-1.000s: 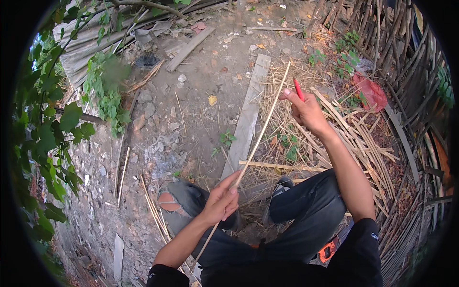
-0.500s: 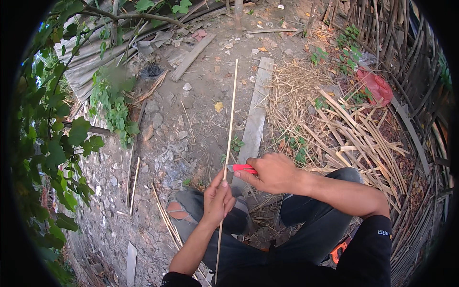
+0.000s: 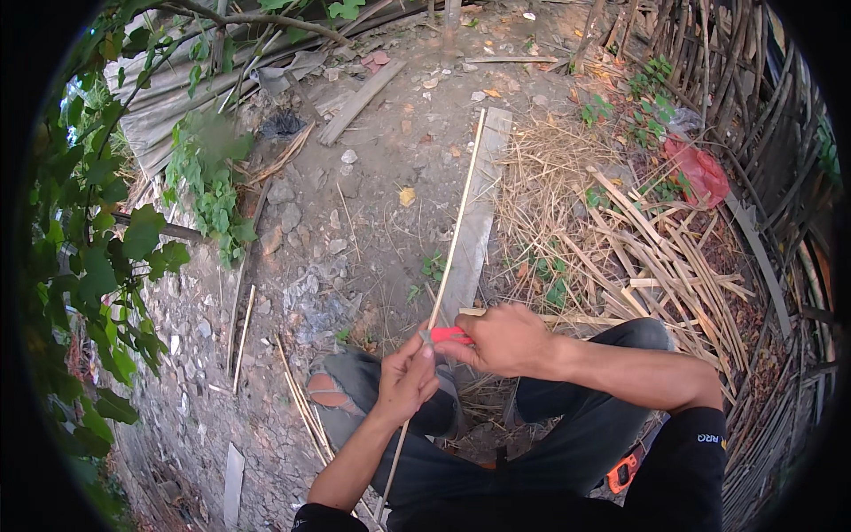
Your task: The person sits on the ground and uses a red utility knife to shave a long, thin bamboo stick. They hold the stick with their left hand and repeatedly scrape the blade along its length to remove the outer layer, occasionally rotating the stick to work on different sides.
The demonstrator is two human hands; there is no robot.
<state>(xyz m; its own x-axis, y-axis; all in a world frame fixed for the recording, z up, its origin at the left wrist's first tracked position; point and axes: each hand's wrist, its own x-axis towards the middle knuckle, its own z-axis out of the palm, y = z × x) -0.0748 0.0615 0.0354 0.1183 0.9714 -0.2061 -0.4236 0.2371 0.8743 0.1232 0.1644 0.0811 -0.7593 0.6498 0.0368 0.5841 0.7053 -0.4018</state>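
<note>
A long, thin, pale wooden strip (image 3: 462, 217), perhaps bamboo, slants from my lap up and away to the right. My left hand (image 3: 408, 379) pinches it between thumb and fingers, a little below its middle. In my right hand (image 3: 507, 340) is a red-handled knife (image 3: 449, 334), gripped in a closed fist. Its blade end meets the strip right at my left fingertips, so most of the blade is hidden. Beyond the hands, a flat grey plank (image 3: 483, 208) lies on the ground, and the strip's far end passes over it in view.
Cut strips (image 3: 678, 266) lie heaped on the right beside thin shavings (image 3: 554, 182). An orange-handled tool (image 3: 625, 470) rests by my right thigh. More strips (image 3: 301, 399) lie left of my knee. A stick fence (image 3: 753, 106) borders the right; leafy vines (image 3: 106, 266) hang at left.
The strip has tilted, its far end swinging right until it overlaps the plank. My right hand and the knife have come slightly nearer to me, closer to my left fingertips.
</note>
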